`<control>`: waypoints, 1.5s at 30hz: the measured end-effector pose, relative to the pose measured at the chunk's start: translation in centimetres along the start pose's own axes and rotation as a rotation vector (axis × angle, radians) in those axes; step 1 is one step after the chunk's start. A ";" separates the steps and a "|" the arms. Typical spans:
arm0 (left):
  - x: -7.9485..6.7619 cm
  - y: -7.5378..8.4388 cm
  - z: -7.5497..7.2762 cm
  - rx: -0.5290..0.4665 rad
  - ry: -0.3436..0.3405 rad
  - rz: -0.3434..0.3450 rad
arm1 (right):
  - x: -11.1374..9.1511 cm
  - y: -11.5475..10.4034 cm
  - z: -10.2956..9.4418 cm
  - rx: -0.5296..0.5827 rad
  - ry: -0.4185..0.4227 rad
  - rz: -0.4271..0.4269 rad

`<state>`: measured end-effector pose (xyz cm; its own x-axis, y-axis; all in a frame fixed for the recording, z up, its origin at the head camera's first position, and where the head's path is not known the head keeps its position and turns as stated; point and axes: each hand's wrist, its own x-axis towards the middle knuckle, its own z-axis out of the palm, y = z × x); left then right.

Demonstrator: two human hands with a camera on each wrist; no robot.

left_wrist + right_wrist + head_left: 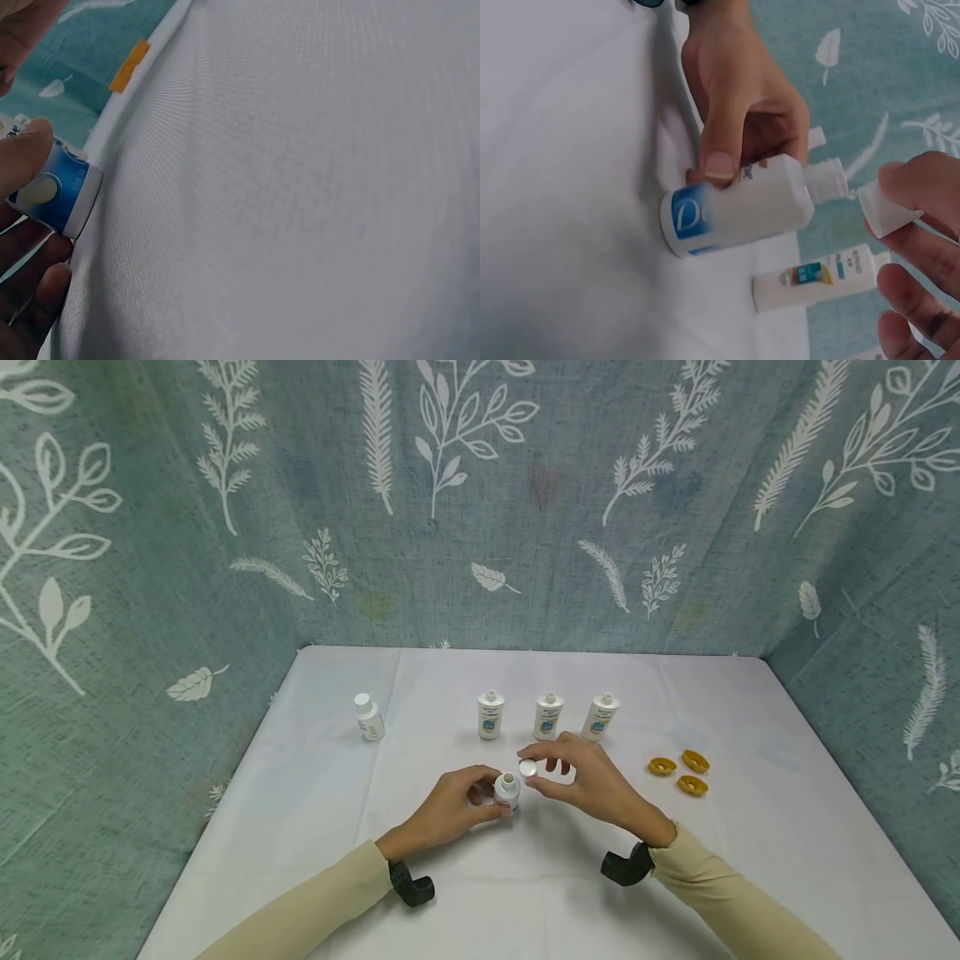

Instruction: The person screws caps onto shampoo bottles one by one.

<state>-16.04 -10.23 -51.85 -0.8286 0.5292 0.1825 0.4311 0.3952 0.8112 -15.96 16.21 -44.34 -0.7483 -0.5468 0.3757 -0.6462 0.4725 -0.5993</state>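
Note:
My left hand (457, 802) grips a small white bottle (507, 791) by its sides, thumb at the front and fingers behind. In the right wrist view the bottle (739, 206) shows a blue label patch and a bare threaded neck. Between thumb and fingertips my right hand (588, 777) pinches a white cap (528, 768), held apart from the neck, just to its right. That cap (885, 210) has its open end turned toward the neck in the right wrist view. Only the blue-labelled lower part of the bottle (60, 187) shows clearly in the left wrist view.
Three white labelled bottles with uncapped necks, the left one (491, 716), the middle one (548, 717) and the right one (601, 717), stand behind my hands. A capped white bottle (369, 718) stands at left. Three mustard-yellow ring-like pieces (692, 786) lie at right on the white-covered table (300, 827).

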 end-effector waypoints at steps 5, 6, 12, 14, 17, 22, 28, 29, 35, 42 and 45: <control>0.0 0.1 -0.1 -0.004 -0.005 0.008 | 0.3 -0.4 0.8 0.014 0.018 -0.019; 0.0 0.1 -0.1 -0.001 -0.003 0.015 | 0.3 -0.5 0.9 0.019 0.020 -0.022; 0.0 0.1 0.0 0.013 0.001 0.026 | 0.6 -0.6 1.7 0.038 0.008 -0.007; 0.0 0.0 0.0 0.015 0.001 0.020 | 0.6 -0.6 1.8 0.039 0.004 -0.002; 0.0 0.0 0.0 0.014 0.001 0.019 | 0.7 -0.6 2.0 0.030 0.005 -0.003; -0.1 -0.2 0.1 0.022 0.011 0.039 | 0.9 -0.6 2.3 0.015 -0.010 -0.018; -0.2 -0.1 0.1 0.015 0.009 0.044 | 0.9 -0.4 2.7 0.013 -0.036 -0.057; -0.2 -0.1 0.1 0.013 0.008 0.040 | 0.9 -0.4 2.7 0.015 -0.037 -0.062; -0.2 -0.1 0.1 0.018 0.003 0.021 | 0.9 -0.3 2.6 0.027 -0.047 -0.105; -0.2 -0.1 0.1 0.020 0.017 0.055 | 0.9 -0.2 2.5 0.018 -0.027 -0.123; -0.2 0.0 0.1 0.015 0.018 0.058 | 0.9 -0.2 2.6 0.013 -0.005 -0.103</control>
<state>-15.87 -10.25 -51.98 -0.8083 0.5380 0.2391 0.4840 0.3758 0.7903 -16.11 13.82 -45.75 -0.6773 -0.5952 0.4324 -0.7175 0.4045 -0.5670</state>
